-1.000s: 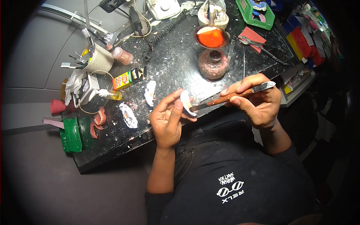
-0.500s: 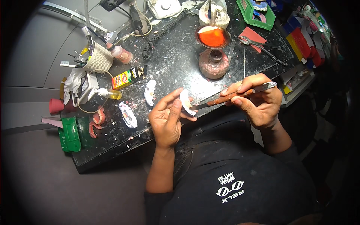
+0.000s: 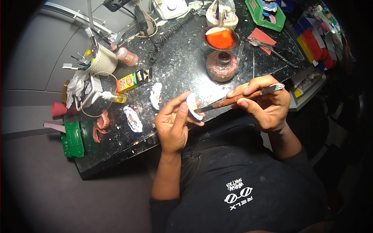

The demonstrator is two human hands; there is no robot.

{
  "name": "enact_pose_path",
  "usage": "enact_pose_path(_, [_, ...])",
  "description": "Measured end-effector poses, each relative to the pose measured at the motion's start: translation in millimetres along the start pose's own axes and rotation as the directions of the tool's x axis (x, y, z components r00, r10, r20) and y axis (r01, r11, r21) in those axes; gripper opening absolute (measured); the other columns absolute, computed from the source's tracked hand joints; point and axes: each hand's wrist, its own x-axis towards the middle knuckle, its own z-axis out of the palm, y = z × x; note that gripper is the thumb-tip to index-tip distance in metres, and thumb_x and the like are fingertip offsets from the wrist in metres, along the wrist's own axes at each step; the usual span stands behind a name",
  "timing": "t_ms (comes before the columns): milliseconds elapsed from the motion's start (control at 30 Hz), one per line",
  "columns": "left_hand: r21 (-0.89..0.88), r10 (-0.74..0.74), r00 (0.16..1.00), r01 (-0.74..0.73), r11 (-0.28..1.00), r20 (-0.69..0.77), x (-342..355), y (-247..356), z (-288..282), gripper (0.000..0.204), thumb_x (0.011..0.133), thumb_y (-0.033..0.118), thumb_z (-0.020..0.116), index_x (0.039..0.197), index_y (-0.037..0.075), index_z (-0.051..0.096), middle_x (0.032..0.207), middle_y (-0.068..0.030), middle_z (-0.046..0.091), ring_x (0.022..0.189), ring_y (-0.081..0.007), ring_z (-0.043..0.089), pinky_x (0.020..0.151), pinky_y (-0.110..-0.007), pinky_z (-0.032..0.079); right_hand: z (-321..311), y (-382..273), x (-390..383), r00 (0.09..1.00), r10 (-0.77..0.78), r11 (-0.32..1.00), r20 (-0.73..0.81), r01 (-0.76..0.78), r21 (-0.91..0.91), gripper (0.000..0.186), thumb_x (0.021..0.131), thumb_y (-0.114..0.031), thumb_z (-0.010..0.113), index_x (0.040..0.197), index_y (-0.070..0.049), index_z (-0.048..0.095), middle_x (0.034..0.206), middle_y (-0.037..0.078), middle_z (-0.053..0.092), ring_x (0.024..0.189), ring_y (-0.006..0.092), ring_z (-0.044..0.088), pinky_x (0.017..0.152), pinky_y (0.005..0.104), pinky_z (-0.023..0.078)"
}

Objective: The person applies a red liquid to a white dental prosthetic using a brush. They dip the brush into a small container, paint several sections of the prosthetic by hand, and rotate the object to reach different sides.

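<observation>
Between the thumb and fingers of my left hand (image 3: 172, 128) is a small curved white piece, like a plaster or putty dental mould (image 3: 192, 103). My right hand (image 3: 269, 112) grips a wax knife (image 3: 230, 101) by its brown wooden handle, the blade pointing left. The blade tip touches the lower part of the white piece or lies right over it. Two similar white pieces, one upright-looking (image 3: 155, 96) and one with toothlike shapes (image 3: 133, 119), rest on the bench left of my left hand.
A pan of red-orange wax (image 3: 221, 38) stands above a round burner (image 3: 221, 66) beyond my hands. Pink denture pieces (image 3: 102, 121) and a green container (image 3: 72, 139) are at the left. Pliers (image 3: 268, 47) lie on a red sheet; a small box (image 3: 133, 80) lies left of centre.
My right hand and the wax knife have shifted slightly left and up, the blade sliding a little along the white piece. My left hand has barely moved.
</observation>
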Motion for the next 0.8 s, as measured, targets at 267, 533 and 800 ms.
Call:
enact_pose_path(267, [-0.14,-0.041,0.999,0.045,0.989,0.026,2.6,2.1,-5.1,0.034,0.103,0.006,0.048,0.131,-0.013,0.051,0.107,-0.0298,0.067,0.08,-0.0291,0.072,0.063,-0.035,0.064,-14.9,-7.3,-1.4,0.994,0.06,0.998,-0.096,-0.061,-0.002,0.018,0.091,0.009,0.061,0.106,0.003,0.052,0.099,0.024,0.071,0.093,0.027,0.073,0.075,0.0314,0.06])
enact_pose_path(533, [-0.2,-0.053,0.996,0.065,0.978,0.067,1.2,3.9,-12.3,0.035,0.103,0.007,0.045,0.133,-0.01,0.052,0.113,-0.0312,0.065,0.084,-0.0305,0.071,0.065,-0.036,0.063,-45.3,4.7,16.1,0.91,-0.033,0.992,-0.412,-0.02,-0.123,0.014,0.097,0.002,0.058,0.111,0.004,0.057,0.104,0.024,0.069,0.097,0.0291,0.072,0.07,0.0319,0.064])
enact_pose_path(800, [-0.201,-0.062,0.991,0.085,0.976,0.115,4.5,0.4,-4.9,0.038,0.103,0.008,0.044,0.137,-0.01,0.048,0.119,-0.0309,0.063,0.087,-0.0277,0.069,0.068,-0.035,0.059,-62.5,7.0,11.3,0.91,-0.004,0.985,-0.414,-0.068,-0.16,0.016,0.099,-0.002,0.058,0.113,0.005,0.058,0.104,0.021,0.069,0.099,0.0282,0.071,0.072,0.0303,0.065])
